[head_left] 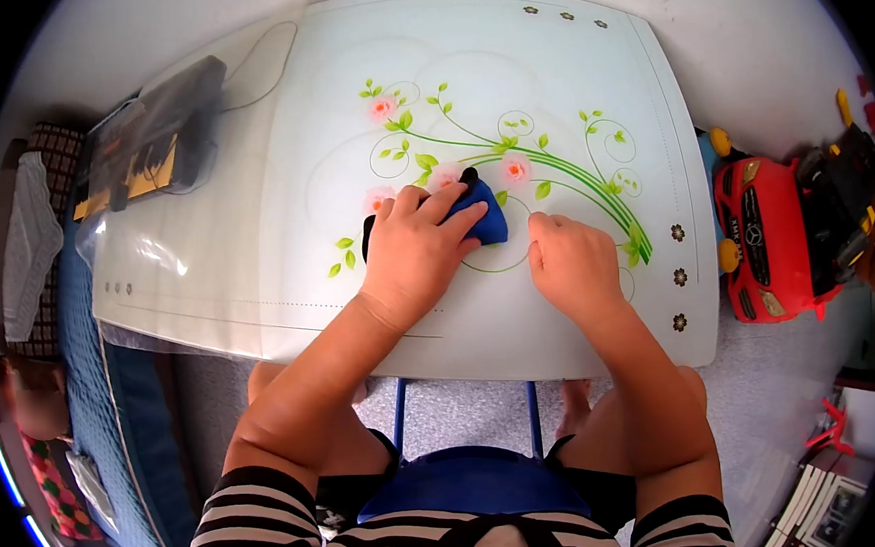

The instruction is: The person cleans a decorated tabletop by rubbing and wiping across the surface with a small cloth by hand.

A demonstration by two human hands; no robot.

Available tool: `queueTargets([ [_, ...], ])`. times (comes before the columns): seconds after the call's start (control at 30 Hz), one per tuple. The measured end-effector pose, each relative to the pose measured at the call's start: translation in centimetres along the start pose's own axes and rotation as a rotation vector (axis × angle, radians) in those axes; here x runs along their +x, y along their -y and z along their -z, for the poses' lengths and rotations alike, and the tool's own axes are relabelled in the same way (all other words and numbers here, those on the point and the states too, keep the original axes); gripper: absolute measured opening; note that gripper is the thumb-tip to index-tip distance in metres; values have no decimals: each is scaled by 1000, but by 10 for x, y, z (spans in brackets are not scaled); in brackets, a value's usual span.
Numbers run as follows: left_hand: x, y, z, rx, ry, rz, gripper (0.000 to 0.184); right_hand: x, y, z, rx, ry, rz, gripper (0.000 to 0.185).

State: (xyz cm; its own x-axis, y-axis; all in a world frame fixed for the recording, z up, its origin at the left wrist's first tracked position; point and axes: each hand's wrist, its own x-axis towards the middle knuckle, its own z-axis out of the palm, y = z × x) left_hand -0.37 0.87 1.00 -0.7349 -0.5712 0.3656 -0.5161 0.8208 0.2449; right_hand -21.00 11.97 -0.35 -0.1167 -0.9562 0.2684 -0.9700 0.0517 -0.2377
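My left hand (pixel 415 237) lies over a blue and black folded piece, perhaps cloth (pixel 480 211), pressing it onto the table (pixel 501 335). Its fingers are spread across the piece, with the thumb at the blue part's lower edge. Black parts of it stick out above the fingers and left of the hand; the rest is hidden under my palm. To the right, apart from the blue part, my right hand (pixel 577 265) is closed, fingers curled and thumb against the index finger. Whatever it may hold is hidden.
A dark box-like object (pixel 193 118) lies under clear plastic at the table's left. Green vines and pink flowers decorate the tabletop. A red toy car (pixel 761 239) stands beyond the right edge. A blue padded seat or bed (pixel 114 394) is at left; a blue stool (pixel 470 477) is beneath me.
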Motion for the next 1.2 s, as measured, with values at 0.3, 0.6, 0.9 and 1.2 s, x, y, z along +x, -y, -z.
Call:
queueTargets([
  [0.3,2,-22,95,-835,-15,-101,34,3,39,92,862,-108,84,23],
  [0.6,-39,-93,137,-1353,-176,-289,14,-45,149,134,1248,-809,33,24],
  [0.9,-44,-88,159,-1200,-220,-145,15,-49,58,159,1217,-193,831,25],
  [1.2,-2,-4,25,-91,-66,-186,53,-24,30,53,439,-88,368,20],
])
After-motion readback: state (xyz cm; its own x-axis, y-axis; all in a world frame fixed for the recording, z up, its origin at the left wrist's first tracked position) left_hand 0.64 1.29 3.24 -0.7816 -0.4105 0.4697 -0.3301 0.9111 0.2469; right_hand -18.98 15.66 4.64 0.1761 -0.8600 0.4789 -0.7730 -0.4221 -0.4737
